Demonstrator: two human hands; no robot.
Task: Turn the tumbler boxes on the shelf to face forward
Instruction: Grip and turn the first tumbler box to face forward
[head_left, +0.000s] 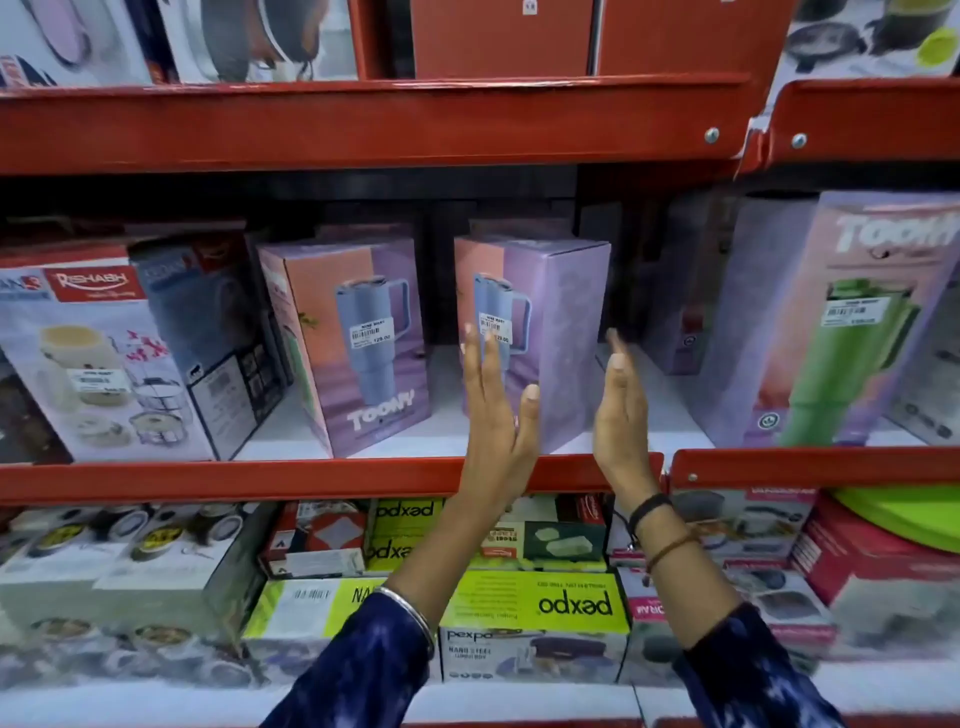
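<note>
On the red shelf (311, 480) stand purple tumbler boxes. The middle box (561, 322) is turned at an angle, its corner toward me and its picture side facing left. My left hand (493, 410) lies flat with fingers apart against that picture side. My right hand (621, 410) is open, palm inward, just right of the box, a small gap between them. A second box (358, 338) to the left shows a blue tumbler and faces mostly forward. A larger box (841, 322) with a green tumbler stands at the right.
Cookware boxes (98, 353) fill the shelf's left end. More dark boxes stand behind the tumbler boxes. Below, green and white pexpo boxes (535, 623) and other cartons are stacked. An upper red shelf (363, 124) holds more boxes.
</note>
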